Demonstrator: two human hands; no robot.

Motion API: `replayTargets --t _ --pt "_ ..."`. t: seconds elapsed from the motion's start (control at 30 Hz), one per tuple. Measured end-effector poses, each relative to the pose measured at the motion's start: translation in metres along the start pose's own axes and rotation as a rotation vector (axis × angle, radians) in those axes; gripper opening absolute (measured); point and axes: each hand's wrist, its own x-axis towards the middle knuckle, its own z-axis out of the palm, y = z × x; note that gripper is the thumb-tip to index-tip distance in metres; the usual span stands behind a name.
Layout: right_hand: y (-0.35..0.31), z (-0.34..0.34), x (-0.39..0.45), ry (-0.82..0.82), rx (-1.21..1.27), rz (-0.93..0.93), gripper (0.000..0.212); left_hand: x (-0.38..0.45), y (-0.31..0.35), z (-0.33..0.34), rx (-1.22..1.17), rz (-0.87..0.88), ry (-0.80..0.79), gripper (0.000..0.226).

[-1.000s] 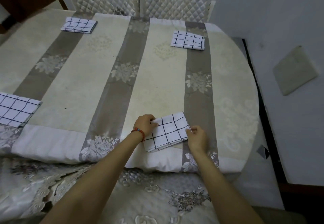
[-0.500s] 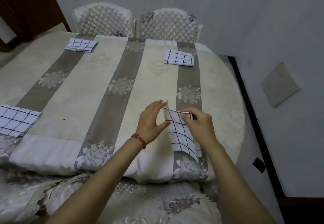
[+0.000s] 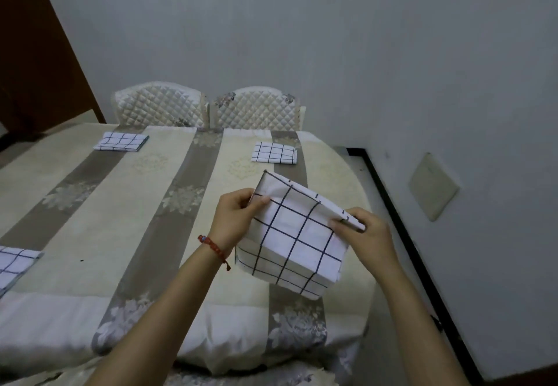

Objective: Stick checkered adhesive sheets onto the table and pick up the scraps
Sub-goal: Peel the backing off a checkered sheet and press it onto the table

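Observation:
I hold a folded white checkered sheet (image 3: 297, 234) with black grid lines in the air above the table's near right part. My left hand (image 3: 235, 216), with a red bead bracelet at the wrist, pinches its upper left edge. My right hand (image 3: 367, 236) pinches its upper right corner. The sheet hangs tilted, with its layers parting at the top. Three more folded checkered sheets lie flat on the table (image 3: 90, 234): one at the far left (image 3: 120, 141), one at the far right (image 3: 274, 152), one at the near left edge (image 3: 13, 263).
The table carries a cream cloth with grey floral stripes. Two quilted chair backs (image 3: 208, 108) stand at the far side against a grey wall. A dark baseboard (image 3: 401, 234) runs along the right, close to the rounded table edge. A brown door (image 3: 39, 53) is at the left.
The sheet lay flat on the table a second ago; both hands lifted it and turned it up, and now it is opening between them. The camera tilted upward.

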Motion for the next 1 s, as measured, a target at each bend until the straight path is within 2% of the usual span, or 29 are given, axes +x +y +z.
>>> replayTargets --t 0.1,0.2,0.3,0.4,0.5,0.57,0.63,0.73,0.87,0.9,1.0 --pt "-0.005 -0.007 0.0 0.058 0.146 0.012 0.016 -0.003 0.001 0.001 -0.07 -0.056 0.049 0.03" --pt "-0.014 -0.007 0.0 0.118 0.258 -0.019 0.02 -0.009 0.003 0.004 -0.09 -0.075 0.06 0.037" --pt "-0.02 -0.005 -0.002 0.187 0.336 -0.078 0.038 -0.014 0.001 0.005 -0.122 -0.087 0.045 0.032" --pt "-0.023 -0.006 -0.004 0.257 0.261 -0.196 0.034 -0.018 0.001 0.005 -0.169 -0.09 0.063 0.035" --pt "-0.023 -0.006 -0.002 0.244 0.174 -0.242 0.027 -0.022 0.002 0.004 -0.193 -0.115 0.098 0.034" --pt "-0.024 -0.005 0.0 0.246 0.111 -0.277 0.026 -0.026 0.004 0.004 -0.161 -0.1 0.134 0.024" --pt "-0.029 -0.004 0.001 0.25 0.024 -0.336 0.024 -0.029 0.009 0.005 -0.081 -0.068 0.178 0.003" --pt "-0.041 -0.006 0.005 0.159 -0.062 -0.415 0.013 -0.027 0.016 0.008 0.217 0.104 0.202 0.053" --pt "-0.06 -0.005 0.01 0.008 -0.209 -0.507 0.004 -0.024 0.047 0.024 0.411 0.43 0.01 0.057" --pt "-0.064 -0.004 0.011 -0.007 -0.225 -0.53 0.003 -0.023 0.055 0.029 0.417 0.461 -0.042 0.053" --pt "-0.078 -0.006 0.009 -0.065 -0.148 -0.542 0.003 -0.018 0.07 0.036 0.351 0.41 -0.149 0.023"
